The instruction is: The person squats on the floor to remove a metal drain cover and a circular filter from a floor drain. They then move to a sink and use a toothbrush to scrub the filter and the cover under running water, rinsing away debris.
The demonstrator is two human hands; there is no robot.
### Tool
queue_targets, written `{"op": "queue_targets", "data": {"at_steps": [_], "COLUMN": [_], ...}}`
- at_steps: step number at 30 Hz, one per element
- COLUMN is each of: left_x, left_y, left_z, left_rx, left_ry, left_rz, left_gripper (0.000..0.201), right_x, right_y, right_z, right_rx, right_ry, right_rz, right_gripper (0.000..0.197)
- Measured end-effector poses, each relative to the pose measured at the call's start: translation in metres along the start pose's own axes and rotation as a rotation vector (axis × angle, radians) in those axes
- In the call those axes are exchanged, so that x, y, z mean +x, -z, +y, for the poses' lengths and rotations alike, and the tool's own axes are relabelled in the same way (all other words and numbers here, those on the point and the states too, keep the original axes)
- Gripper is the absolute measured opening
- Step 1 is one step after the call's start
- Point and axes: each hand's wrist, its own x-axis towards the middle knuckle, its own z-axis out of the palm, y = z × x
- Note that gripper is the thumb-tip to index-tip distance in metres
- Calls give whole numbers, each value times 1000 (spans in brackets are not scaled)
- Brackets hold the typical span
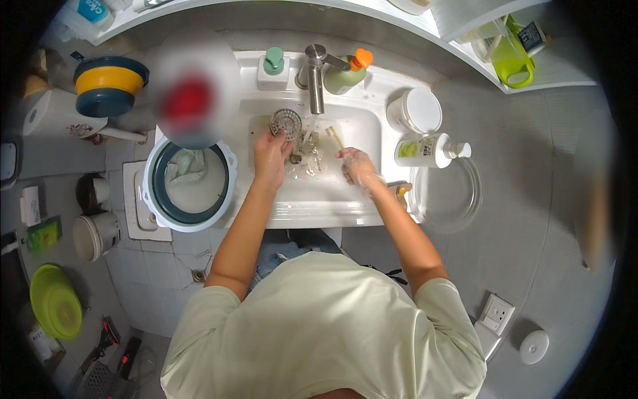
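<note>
- A large blurred object with a red centre [189, 100] fills the upper left near the lens, hiding the back left corner of the sink [292, 213].
- Along the sink's back edge: a white dispenser with a green pump [272, 72], the metal faucet [316, 83], a green bottle with an orange pump [343, 78].
- Right of the sink: a white lidded tub [415, 111], a white pump bottle [423, 151] lying on its side in view, and a clear round dish [452, 199].
- Left wall side: a yellow and dark blue bucket [111, 81]; lower down, a lime green basin [56, 302].
- A round washtub [230, 176] with a pale rim, left of the sink, contains a pale green cloth [186, 166] toward its back, in what looks like cloudy liquid.
- In the sink, water runs from the faucet; splashing blurs the bottom.
- Strainer [286, 124]: round, metal, perforated, above the sink just left of the stream; left hand [270, 156] grips its near edge.
- Toothbrush [336, 138]: light handle, pale bristles, right of the stream, head toward the faucet; right hand [359, 167] grasps the handle.
</note>
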Motion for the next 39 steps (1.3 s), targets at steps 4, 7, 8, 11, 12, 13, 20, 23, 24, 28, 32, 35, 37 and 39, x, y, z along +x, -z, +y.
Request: {"op": "queue_targets", "data": {"at_steps": [4, 7, 8, 11, 12, 13, 20, 23, 24, 28, 32, 35, 37, 39], "left_x": [30, 54, 61, 73, 75, 74, 77, 75, 74, 74, 65, 69, 72, 75], "left_y": [24, 35, 39, 23, 17, 15, 6, 6, 5, 11, 5, 17, 17, 18], "left_z": [-32, -50, -54, -71, -75, -77, -85, -88, -88, -87, -74, -71, -72, -74], "left_rx": [-220, -290, -292, -323, -348, -371, -435, -461, -456, -486, -431, -328, -256, -201], "left_ry": [117, 155, 157, 204, 220, 237, 173, 166, 168, 208, 314, 276, 247, 220], "left_rz": [-7, -73, -85, -149, -153, -148, -114, -130, -114, -181, -295, -439, -491, -432], "left_gripper": [14, 15, 15, 16, 16, 16, 11, 11, 11, 11, 10, 16, 20, 21], "right_x": [62, 64, 61, 75, 75, 56, 44, 55, 58, 53, 67, 61, 63, 54], "right_y": [-36, -46, -47, -26, -22, -28, -38, -32, -32, -41, -33, -26, -22, -30], "right_z": [0, -15, -20, 30, 43, 26, 21, 22, 19, 17, 14, -4, 0, -12], "right_rx": [153, 226, 264, -382, -617, -692, -937, -744, -702, -900, -827, -841, -823, -904], "right_ry": [-31, -11, -11, 514, 754, 482, 513, 449, 394, 488, 591, 509, 676, 514], "right_rz": [-149, -148, -135, 111, 211, 190, 179, 280, 285, 256, 292, 233, 165, 128], "right_gripper": [22, 23, 23, 24, 25, 23, 20, 18, 18, 17, 21, 21, 21, 20]}}
